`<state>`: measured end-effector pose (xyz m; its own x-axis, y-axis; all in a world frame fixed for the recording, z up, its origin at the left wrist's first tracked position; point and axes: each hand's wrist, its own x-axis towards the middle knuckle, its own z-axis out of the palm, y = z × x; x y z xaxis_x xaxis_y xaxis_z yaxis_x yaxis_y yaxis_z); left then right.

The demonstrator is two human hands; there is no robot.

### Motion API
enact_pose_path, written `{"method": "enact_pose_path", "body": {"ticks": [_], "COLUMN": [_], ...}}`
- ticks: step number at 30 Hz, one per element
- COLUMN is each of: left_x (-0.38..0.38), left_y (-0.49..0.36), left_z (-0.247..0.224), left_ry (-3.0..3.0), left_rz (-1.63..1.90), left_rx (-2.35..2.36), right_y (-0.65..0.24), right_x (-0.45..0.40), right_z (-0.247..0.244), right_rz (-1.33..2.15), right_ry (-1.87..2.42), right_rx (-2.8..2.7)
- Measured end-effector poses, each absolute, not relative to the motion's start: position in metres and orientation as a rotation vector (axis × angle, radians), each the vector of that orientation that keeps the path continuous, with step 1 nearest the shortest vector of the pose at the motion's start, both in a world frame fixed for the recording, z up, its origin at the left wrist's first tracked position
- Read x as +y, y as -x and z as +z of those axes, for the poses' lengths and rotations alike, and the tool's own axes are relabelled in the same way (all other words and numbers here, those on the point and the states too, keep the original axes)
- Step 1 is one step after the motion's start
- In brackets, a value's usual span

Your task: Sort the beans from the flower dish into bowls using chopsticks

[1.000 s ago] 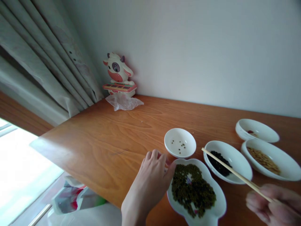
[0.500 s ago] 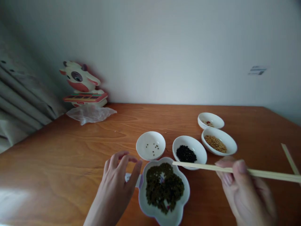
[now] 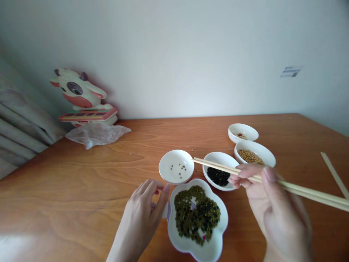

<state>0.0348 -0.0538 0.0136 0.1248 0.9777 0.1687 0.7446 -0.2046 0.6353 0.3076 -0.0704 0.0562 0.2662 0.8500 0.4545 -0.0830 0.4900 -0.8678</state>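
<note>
My right hand (image 3: 275,211) is closed round a pair of wooden chopsticks (image 3: 218,166), their tips near the right rim of a white bowl (image 3: 176,174) with several small green beans in it. Nothing shows between the tips. My left hand (image 3: 141,214) hovers with loosely curved fingers over the handle of a flower-shaped bowl (image 3: 224,225), thumb and forefinger slightly apart. That bowl holds many green beans (image 3: 188,214) mixed with some black ones. Behind the chopsticks stands a white bowl of black beans (image 3: 218,177), partly covered by my right fingers.
A bowl of yellow beans (image 3: 249,156) and a bowl with a few reddish and pale bits (image 3: 242,133) stand at the back right. One light wooden stick (image 3: 334,174) lies far right. A cow toy keyboard (image 3: 84,94) and a clear plastic bag (image 3: 98,134) sit back left.
My right hand has lifted the chopsticks; their tips moved from the flower-shaped bowl's edge up and left to the white bowl's rim. My left thumb and forefinger have come closer together. The view has shifted slightly.
</note>
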Motion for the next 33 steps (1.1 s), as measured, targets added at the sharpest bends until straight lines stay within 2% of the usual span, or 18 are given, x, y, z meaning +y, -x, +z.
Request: {"method": "enact_pose_path", "body": {"ticks": [6,10,19,23,27,33], "left_x": [-0.048,-0.049,-0.054,-0.053,-0.052,-0.051], "left_y": [-0.036,-0.038,-0.037,-0.04,-0.043,-0.047], "left_z": [0.006,0.011,0.022,0.018,0.017,0.016], "left_ry": [-2.036,-2.055,-2.12,-2.179,-2.199,-2.204], "left_rz": [0.719,0.651,0.566,0.573,0.578,0.564], "left_rx": [1.57,1.572,1.535,1.542,1.563,1.599], "right_y": [-0.312,-0.305,-0.293,-0.312,-0.329,-0.321], "right_x": [-0.089,-0.089,-0.094,-0.092,-0.078,-0.075], "right_z": [0.064,0.065,0.07,0.048,0.038,0.049], "right_rz": [0.813,0.897,1.013,1.105,0.99,0.99], "right_ry": [1.301,1.425,1.407,1.198,0.935,1.179], "right_rx": [-1.407,-1.529,-1.57,-1.527,-1.43,-1.414]}}
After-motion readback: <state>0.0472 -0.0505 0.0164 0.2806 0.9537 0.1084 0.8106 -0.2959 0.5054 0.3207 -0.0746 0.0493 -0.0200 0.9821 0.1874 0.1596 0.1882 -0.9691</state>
